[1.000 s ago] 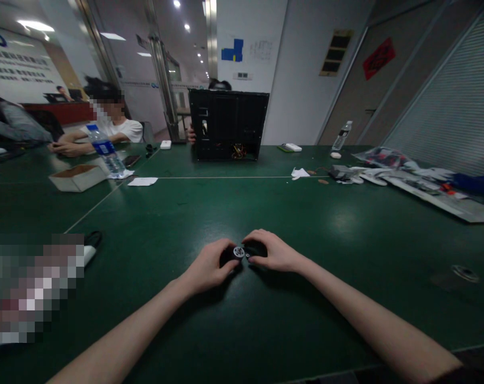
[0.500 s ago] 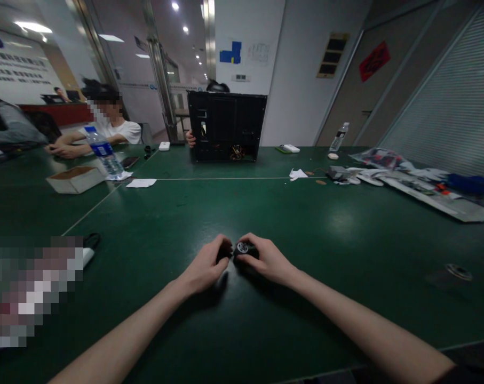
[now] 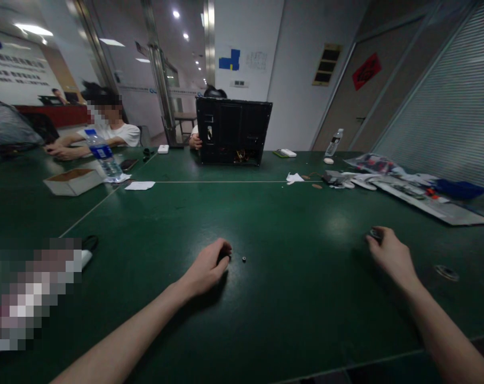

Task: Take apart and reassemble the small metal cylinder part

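My left hand (image 3: pixel 207 268) rests on the green table (image 3: pixel 266 224), its fingers curled over a small dark part that barely shows at its fingertips. Just right of those fingertips a tiny ring-shaped piece (image 3: pixel 244 260) lies on the mat. Far off to the right, my right hand (image 3: pixel 389 254) has its fingers closed round a small grey and black part (image 3: pixel 374 233), held at the table surface. A flat round metal disc (image 3: pixel 446 272) lies to the right of that hand.
An open black computer case (image 3: pixel 233 131) stands at the far side with a person behind it. A seated person, a water bottle (image 3: pixel 101 153) and a cardboard box (image 3: pixel 72 181) are at far left. Bags and parts (image 3: pixel 405 181) lie far right.
My hands were together on a small black part with a silver hub. The right hand has since swung far right holding a piece, and a tiny ring now lies by the left hand.
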Demonstrator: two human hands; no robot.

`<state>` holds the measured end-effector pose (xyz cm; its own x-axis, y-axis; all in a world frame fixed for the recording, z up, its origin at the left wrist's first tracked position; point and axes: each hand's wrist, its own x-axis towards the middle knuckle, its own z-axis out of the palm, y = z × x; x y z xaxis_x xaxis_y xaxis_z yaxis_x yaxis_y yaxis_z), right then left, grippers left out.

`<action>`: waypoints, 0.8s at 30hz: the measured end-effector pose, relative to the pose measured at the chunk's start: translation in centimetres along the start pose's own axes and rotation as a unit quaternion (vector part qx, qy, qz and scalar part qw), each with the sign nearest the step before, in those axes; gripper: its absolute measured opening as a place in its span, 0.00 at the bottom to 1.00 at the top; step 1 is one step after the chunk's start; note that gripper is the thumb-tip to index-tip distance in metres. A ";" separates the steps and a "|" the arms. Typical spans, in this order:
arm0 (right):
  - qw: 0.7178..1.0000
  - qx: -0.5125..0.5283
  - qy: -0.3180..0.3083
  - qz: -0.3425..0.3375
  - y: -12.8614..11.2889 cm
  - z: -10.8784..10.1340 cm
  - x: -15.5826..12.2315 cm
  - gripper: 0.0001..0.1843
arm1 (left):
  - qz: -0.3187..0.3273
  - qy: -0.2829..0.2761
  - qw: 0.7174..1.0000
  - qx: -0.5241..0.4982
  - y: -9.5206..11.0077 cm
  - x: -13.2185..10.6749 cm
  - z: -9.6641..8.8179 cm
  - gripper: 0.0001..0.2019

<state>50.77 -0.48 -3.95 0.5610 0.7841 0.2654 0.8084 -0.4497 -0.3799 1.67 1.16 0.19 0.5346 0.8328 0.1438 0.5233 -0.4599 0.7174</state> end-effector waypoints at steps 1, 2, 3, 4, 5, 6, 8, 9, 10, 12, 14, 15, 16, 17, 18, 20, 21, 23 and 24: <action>1.000 -0.021 -0.002 0.013 0.8 0.0 0.1 0.24 | 0.002 -0.001 1.000 0.003 0.0 0.0 0.1 0.08; 0.999 -0.038 -0.007 0.022 1.5 0.1 0.2 0.24 | 0.005 0.001 1.000 0.004 0.0 0.1 0.2 0.08; 0.998 -0.048 -0.012 0.028 1.9 0.2 0.4 0.24 | 0.006 0.000 1.000 0.006 0.0 0.1 0.2 0.08; 0.998 -0.049 -0.016 0.032 2.3 0.4 0.5 0.24 | 0.008 0.001 1.000 0.010 0.0 0.2 0.3 0.08; 0.998 -0.050 -0.019 0.035 2.7 0.5 0.7 0.25 | 0.008 0.001 1.000 0.013 0.1 0.2 0.3 0.08; 0.998 -0.051 -0.020 0.039 3.0 0.6 0.9 0.25 | 0.009 0.001 1.000 0.017 0.2 0.2 0.3 0.08; 0.998 -0.049 -0.020 0.045 3.5 0.7 1.1 0.28 | 0.010 0.001 1.000 0.021 0.3 0.3 0.3 0.08; 0.998 -0.047 -0.019 0.047 3.6 0.7 1.1 0.29 | 0.011 0.000 1.000 0.022 0.3 0.3 0.3 0.08; 0.998 -0.045 -0.016 0.045 3.8 0.6 1.1 0.31 | 0.012 0.000 1.000 0.022 0.4 0.3 0.3 0.09; 0.998 -0.044 -0.001 0.035 3.6 0.3 0.9 0.35 | 0.015 0.001 1.000 0.023 0.3 0.3 0.3 0.08; 0.998 -0.056 0.038 0.006 2.6 -0.2 0.6 0.40 | 0.016 0.002 1.000 0.025 0.3 0.2 0.4 0.08; 0.995 -0.066 0.066 -0.020 1.7 -0.5 0.4 0.41 | 0.016 0.002 1.000 0.027 0.2 0.2 0.4 0.08; 0.991 -0.075 0.095 -0.054 0.4 -0.8 0.0 0.41 | 0.016 0.003 0.999 0.028 0.2 0.2 0.4 0.08; 0.985 -0.078 0.116 -0.097 -1.2 -1.1 -0.4 0.41 | 0.016 0.003 0.999 0.029 0.1 0.2 0.4 0.08; 0.979 -0.071 0.124 -0.144 -3.1 -1.3 -1.0 0.39 | 0.016 0.003 0.999 0.030 0.0 0.2 0.4 0.08; 0.969 -0.024 0.069 -0.235 -7.6 -1.7 -2.8 0.34 | 0.017 0.003 0.999 0.031 -0.1 0.2 0.3 0.08; 0.959 0.012 0.007 -0.284 -10.1 -1.8 -3.9 0.31 | 0.017 0.002 0.999 0.032 -0.2 0.1 0.2 0.08; 0.917 0.058 -0.129 -0.374 -15.0 -1.9 -6.6 0.23 | 0.019 -0.001 0.999 0.034 -0.4 0.0 0.1 0.08; 0.889 0.067 -0.181 -0.416 -17.3 -1.8 -8.0 0.21 | 0.020 -0.001 0.999 0.037 -0.5 0.0 0.1 0.08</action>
<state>32.61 0.24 2.05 -0.3344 0.9184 0.2114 0.8743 0.3860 -0.2942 1.49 1.37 -0.24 0.5568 0.8129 0.1706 0.5486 -0.5141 0.6593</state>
